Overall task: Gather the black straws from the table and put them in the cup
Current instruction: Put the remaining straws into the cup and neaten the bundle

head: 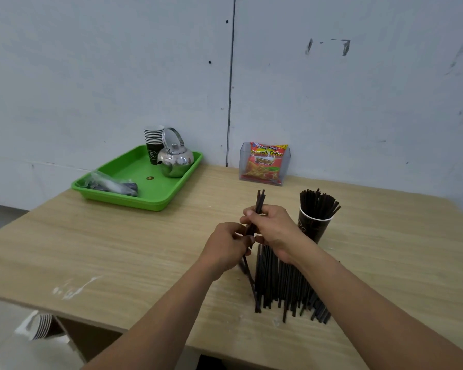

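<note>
A pile of black straws (284,284) lies on the wooden table (118,249), in front of me and partly under my right forearm. A dark paper cup (312,225) stands upright just right of my hands, with several black straws (318,202) sticking out of it. My right hand (271,225) is closed around a small bunch of straws (259,200) whose tips point up and away. My left hand (229,244) pinches the lower end of that bunch, and one straw (249,279) slants down from it to the table.
A green tray (134,180) at the back left holds a steel kettle (175,158), a stack of paper cups (153,141) and a plastic bag (110,184). A clear box with a snack packet (265,164) stands against the wall. More cups (42,325) sit below the table's front left edge.
</note>
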